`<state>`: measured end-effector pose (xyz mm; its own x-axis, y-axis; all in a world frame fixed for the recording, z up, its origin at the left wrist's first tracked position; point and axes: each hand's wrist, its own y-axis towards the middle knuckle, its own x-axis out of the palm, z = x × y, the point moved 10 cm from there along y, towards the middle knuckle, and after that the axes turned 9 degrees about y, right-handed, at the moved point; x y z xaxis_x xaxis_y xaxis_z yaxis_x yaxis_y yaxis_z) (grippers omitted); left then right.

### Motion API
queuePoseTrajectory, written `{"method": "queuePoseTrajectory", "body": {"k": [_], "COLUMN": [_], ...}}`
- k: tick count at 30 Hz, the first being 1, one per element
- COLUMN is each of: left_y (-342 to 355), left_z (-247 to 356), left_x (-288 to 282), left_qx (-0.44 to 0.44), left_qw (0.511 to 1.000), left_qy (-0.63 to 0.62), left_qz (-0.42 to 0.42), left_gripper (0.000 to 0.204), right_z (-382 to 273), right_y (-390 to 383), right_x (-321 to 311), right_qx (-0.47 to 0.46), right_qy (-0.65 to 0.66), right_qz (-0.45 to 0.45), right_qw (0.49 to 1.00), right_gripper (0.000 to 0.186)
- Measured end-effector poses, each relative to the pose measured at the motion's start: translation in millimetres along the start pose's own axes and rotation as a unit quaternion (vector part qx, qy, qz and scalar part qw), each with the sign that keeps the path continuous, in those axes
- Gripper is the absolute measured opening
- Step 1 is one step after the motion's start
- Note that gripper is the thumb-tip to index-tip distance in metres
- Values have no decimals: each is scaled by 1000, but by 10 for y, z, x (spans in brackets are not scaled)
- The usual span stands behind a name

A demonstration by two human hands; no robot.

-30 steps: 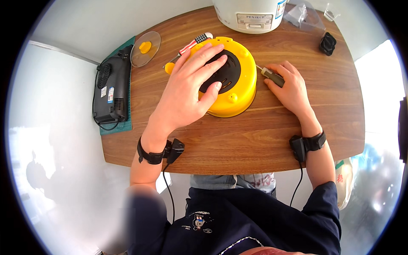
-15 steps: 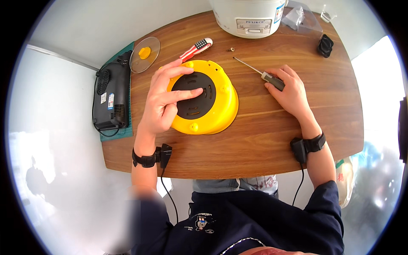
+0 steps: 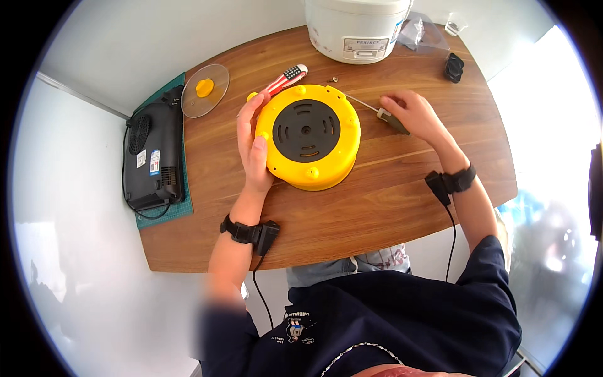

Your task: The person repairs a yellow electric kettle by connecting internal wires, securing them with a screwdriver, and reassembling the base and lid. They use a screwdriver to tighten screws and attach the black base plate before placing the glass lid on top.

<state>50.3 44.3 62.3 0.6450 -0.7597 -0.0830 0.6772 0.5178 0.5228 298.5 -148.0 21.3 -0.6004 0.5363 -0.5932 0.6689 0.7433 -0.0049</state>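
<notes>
A round yellow appliance base with a slotted black disc lies on the table, small yellow feet facing up. My left hand holds its left rim, thumb on top and fingers curled around the far-left side. The grey-handled screwdriver lies to the right of the base, its tip out of sight behind the base's edge. Just above the handle hovers my right hand, its fingers bent and slightly apart, with nothing visible in them. Beyond the base is a small screw-like part.
A flag-patterned tool lies behind the base. At left are a clear lid and a black appliance on a green mat. A white lidded container, a plastic bag and a black piece stand farther back.
My left hand has moved off the top of the disc to the left rim, and the base has turned slightly. My right hand has come off the screwdriver handle and moved away from me.
</notes>
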Motion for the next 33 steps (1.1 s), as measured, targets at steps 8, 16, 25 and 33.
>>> {"method": "queuePoseTrajectory", "body": {"k": [8,16,25,33], "left_y": [-68,-25,17,-12], "left_z": [-242,-202,-109,-141], "left_x": [-24,-3,0,30], "left_qx": [-17,-24,-10,-34], "left_qw": [998,997,998,991], "left_qy": [-32,-64,-65,-122], "left_qz": [-43,-20,-24,-36], "left_gripper": [66,55,51,53], "right_z": [-682,-691,-924,-2088], "right_y": [661,765,628,-161], "right_x": [481,831,493,36], "right_qx": [-257,-256,-245,-379], "right_qy": [-157,-180,-124,-23], "right_qz": [23,-32,66,61], "right_qw": [953,949,959,923], "right_gripper": [29,21,17,15]}}
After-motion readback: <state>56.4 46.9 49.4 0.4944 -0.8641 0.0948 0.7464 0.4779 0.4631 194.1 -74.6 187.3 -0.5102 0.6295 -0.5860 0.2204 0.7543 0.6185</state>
